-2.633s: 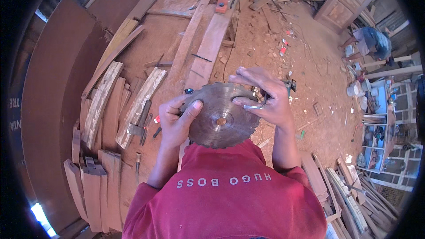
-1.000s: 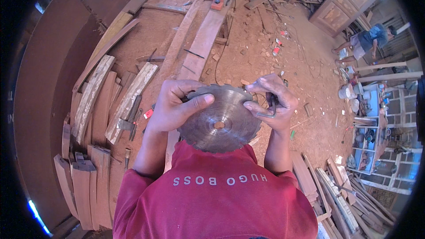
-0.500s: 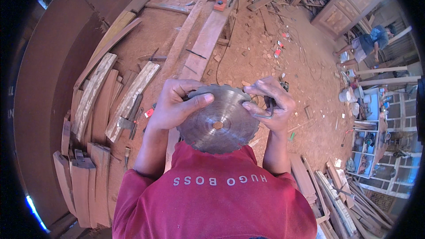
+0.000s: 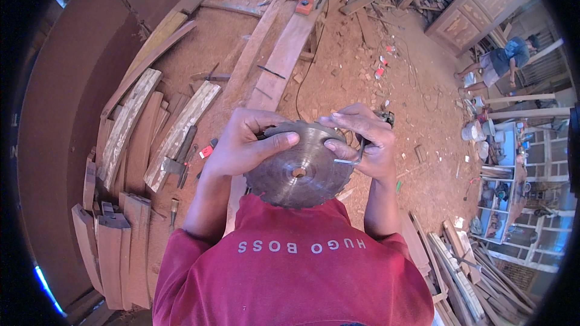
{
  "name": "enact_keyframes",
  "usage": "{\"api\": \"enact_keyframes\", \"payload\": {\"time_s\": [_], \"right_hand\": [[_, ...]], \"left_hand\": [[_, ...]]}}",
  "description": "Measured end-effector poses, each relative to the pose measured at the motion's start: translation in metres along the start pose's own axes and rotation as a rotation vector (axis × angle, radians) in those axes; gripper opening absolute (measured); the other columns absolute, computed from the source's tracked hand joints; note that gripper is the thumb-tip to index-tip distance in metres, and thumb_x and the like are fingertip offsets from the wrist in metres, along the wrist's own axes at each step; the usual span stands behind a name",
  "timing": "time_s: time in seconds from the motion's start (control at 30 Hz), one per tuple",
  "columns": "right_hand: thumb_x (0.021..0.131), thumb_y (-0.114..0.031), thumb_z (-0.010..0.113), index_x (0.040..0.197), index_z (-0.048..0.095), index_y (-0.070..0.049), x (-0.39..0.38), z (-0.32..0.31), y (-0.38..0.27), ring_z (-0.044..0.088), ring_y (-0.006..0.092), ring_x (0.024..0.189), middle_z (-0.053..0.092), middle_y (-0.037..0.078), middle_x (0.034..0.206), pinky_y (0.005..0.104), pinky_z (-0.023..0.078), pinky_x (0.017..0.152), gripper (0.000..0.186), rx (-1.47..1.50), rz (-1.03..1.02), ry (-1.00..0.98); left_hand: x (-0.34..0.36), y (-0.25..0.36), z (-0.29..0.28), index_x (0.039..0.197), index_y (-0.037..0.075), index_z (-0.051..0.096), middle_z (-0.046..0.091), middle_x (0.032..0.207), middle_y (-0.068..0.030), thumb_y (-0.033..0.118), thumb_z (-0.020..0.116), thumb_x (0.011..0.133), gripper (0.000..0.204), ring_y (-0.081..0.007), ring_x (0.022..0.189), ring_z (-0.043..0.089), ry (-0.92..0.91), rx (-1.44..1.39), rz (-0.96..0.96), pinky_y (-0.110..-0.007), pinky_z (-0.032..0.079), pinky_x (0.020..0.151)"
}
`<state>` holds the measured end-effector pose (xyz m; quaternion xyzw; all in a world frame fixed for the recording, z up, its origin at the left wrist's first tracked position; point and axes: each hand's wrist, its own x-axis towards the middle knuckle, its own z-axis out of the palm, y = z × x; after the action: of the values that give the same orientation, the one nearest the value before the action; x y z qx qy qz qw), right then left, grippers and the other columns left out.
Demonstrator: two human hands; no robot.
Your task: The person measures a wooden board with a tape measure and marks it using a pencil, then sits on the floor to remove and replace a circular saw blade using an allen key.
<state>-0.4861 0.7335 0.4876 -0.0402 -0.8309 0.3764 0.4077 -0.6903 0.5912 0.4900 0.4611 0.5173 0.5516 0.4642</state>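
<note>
A round, toothed circular saw blade with a small centre hole is held up before my chest. My left hand grips its upper left rim, the thumb lying on the face toward me and the fingers behind. At the upper right rim, my right hand pinches the blade between thumb and fingers. That hand also carries a thin bent metal hex key against its palm, its short end over the blade's face. The fingertips behind the blade are hidden.
Ahead lies a long plank with an orange power planer on it. A hatchet and several curved timbers lie at left. On the far right another person bends near a shelf. Sawdust and offcuts cover the floor.
My right hand has slid slightly left along the blade's upper rim. The hex key has turned in it, its short end now further over the blade. My left hand keeps its grip.
</note>
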Motion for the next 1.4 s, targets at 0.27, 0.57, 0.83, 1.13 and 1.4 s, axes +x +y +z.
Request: {"api": "enact_keyframes", "payload": {"time_s": [0.27,0.57,0.83,1.13,1.4], "right_hand": [[0.069,-0.01,0.086,0.106,0.074,-0.003,0.0,0.021,0.002,0.07,0.0241,0.087,0.075,0.008,0.098,0.0364,0.053,0.079,0.04,-0.061,0.133,0.078],[0.07,-0.013,0.088,0.104,0.075,-0.004,-0.052,0.013,0.015,0.067,0.021,0.085,0.076,0.005,0.095,0.0339,0.052,0.076,0.038,-0.143,0.239,0.304],[0.073,-0.013,0.084,0.112,0.073,-0.007,-0.11,-0.064,0.025,0.067,0.0229,0.088,0.074,0.007,0.101,0.0355,0.054,0.079,0.041,-0.201,0.31,0.345],[0.075,-0.012,0.083,0.109,0.075,-0.007,-0.219,-0.242,0.041,0.068,0.0222,0.088,0.075,0.007,0.103,0.0343,0.055,0.08,0.036,-0.147,0.377,0.341],[0.076,-0.009,0.083,0.111,0.073,-0.006,-0.3,-0.381,0.021,0.069,0.0183,0.088,0.075,0.006,0.104,0.0313,0.054,0.078,0.037,-0.275,0.439,0.581]], "left_hand": [[0.013,-0.02,-0.027,0.095,-0.004,0.073,0.069,0.078,-0.0021,0.012,0.075,0.086,0.019,-0.0069,0.071,0.061,-0.061,0.092,0.019,-0.024,0.047,0.062],[0.045,-0.059,-0.006,0.096,-0.005,0.073,0.067,0.078,-0.0014,0.01,0.076,0.084,0.019,-0.0069,0.07,0.057,-0.167,-0.055,-0.183,-0.022,0.044,0.063],[0.101,-0.065,0.083,0.093,-0.004,0.074,0.068,0.079,-0.0021,0.012,0.076,0.084,0.018,-0.0067,0.07,0.059,-0.397,0.097,-0.197,-0.023,0.045,0.061],[0.184,-0.067,0.296,0.099,-0.004,0.074,0.071,0.083,-0.002,0.009,0.075,0.086,0.018,-0.0064,0.073,0.06,-0.669,0.144,-0.308,-0.023,0.048,0.064],[0.242,-0.064,0.458,0.097,-0.003,0.074,0.072,0.083,-0.0026,0.008,0.076,0.085,0.016,-0.0065,0.071,0.061,-0.739,0.103,-0.285,-0.023,0.049,0.065]]}}
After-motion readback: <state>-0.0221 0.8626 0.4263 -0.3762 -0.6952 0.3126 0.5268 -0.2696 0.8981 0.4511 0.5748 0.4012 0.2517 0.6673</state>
